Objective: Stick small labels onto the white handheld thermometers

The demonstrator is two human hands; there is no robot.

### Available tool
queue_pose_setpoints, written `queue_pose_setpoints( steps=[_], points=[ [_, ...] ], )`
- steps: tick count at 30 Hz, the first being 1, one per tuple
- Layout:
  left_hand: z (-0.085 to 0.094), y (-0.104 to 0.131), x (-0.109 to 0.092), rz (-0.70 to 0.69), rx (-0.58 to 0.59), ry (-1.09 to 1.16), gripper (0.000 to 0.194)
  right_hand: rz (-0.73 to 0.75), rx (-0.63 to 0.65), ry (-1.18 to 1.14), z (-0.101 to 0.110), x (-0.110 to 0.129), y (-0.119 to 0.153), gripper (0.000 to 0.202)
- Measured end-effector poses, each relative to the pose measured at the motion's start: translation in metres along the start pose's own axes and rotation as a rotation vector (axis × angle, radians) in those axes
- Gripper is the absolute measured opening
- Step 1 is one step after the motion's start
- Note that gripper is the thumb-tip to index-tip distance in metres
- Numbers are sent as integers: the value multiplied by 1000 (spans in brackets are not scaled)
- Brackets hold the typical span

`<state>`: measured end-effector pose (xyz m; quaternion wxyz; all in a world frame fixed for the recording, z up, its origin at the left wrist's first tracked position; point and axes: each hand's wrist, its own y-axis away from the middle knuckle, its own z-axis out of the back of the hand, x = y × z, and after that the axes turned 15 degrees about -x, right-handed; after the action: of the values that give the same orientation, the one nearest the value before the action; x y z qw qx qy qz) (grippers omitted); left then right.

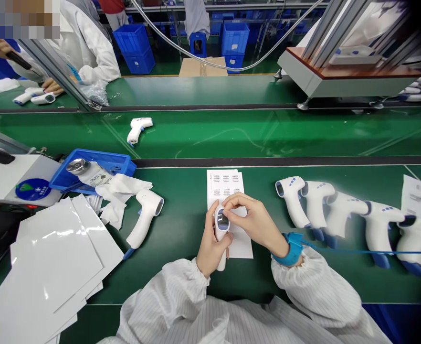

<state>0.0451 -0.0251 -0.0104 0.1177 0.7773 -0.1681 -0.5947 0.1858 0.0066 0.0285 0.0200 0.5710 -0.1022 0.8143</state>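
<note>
My left hand (209, 246) is wrapped round a white infrared thermometer (220, 234), held upright with its small dark screen facing me. At its top edge, the thumb and fingertips of my right hand (255, 220) are pinched together. Whatever lies between those fingertips is too small to make out. Both hands are over a white sheet of printed labels (242, 246), partly covered by them. A blue wrist strap (291, 248) with a cord circles my right wrist. To the left, another white thermometer (144, 217) lies on the green table.
Several thermometers (380, 227) lie in a row at right. White glossy sheets (56, 258) are stacked at left, near a blue tray (126, 167) with a bottle (89, 172) and wipes (119, 191). One thermometer (138, 129) lies on the green conveyor (232, 136). Across it sits a co-worker (85, 43).
</note>
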Motion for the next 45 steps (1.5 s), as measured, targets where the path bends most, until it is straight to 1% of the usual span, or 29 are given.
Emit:
queue_pose_setpoints(
  steps=[3,11,15,16,17,19,20,21,22,23,25,27,31,38,45],
  points=[
    [1,1,-2,13,36,24,75,-3,-3,-1,0,1,0,10],
    [2,1,-5,34,52,0,80,0,-6,-3,-2,1,2,9],
    [2,1,-5,45,54,4,80,-10,-47,-19,2,10,5,8],
    [2,1,-5,55,46,12,82,-43,-33,-46,4,14,7,7],
    [2,1,-4,60,35,26,83,-98,11,-88,6,18,10,5],
    [2,0,-3,38,17,63,85,-241,165,-187,10,24,14,6],
    [2,0,-3,22,12,79,85,-288,235,-213,11,26,16,7],
    [2,-1,-3,10,11,88,84,-294,271,-205,11,26,17,8],
    [2,-1,-2,6,12,88,84,-257,261,-163,10,24,18,8],
    [2,-2,-1,10,10,80,85,-188,214,-97,9,21,17,6],
    [2,-2,0,30,-3,56,88,-38,82,38,5,13,15,6],
    [2,-2,1,33,-14,44,90,28,3,95,1,6,12,8],
    [1,-2,1,30,-14,60,90,-1,15,48,-2,0,6,9],
    [0,-1,-4,62,-27,51,87,-12,1,35,-4,2,2,8],
    [3,0,-5,77,4,68,81,-17,-3,35,-4,3,0,9]
  ],
)
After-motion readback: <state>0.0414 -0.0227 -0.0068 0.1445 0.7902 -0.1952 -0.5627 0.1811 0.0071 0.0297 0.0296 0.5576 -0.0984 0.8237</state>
